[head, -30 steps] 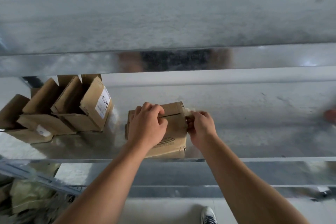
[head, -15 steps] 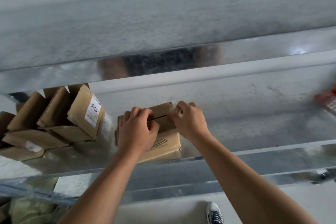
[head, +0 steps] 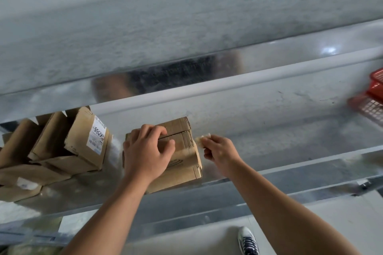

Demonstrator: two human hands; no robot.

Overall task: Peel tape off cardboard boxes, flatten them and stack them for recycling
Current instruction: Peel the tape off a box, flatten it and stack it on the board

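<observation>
**Tape pinched at the right edge of the box**

At the bottom of the frame, right of centre, my shoe (head: 247,240) stands on the pale floor (head: 342,213). Both forearms reach up from there over the front lip of the shiny metal bench (head: 290,147).

My left hand (head: 145,151) grips the cardboard box (head: 184,161), which sits on the bench in the middle of the frame, close to the front lip. The fingers (head: 153,130) curl over its top and the thumb lies across the near face, next to the seam between the two top flaps.

My right hand (head: 219,151) is just to the right of the box and clear of the cardboard. Its fingers (head: 207,143) pinch a small, pale scrap of tape (head: 202,138) that hangs right by the box's upper right corner. I cannot tell whether the scrap touches the box.

To the left on the bench, near the held box but apart from it, lies a cluster of opened boxes (head: 62,151), leaning against one another. The nearest one carries a white label (head: 97,135) with a handwritten scrawl and a barcode.

Farther back, a grey rail (head: 228,86) runs across the frame. At the right edge, a blurred red basket (head: 371,99) rests on the bench. Behind everything rises a rough grey wall (head: 186,16).
</observation>
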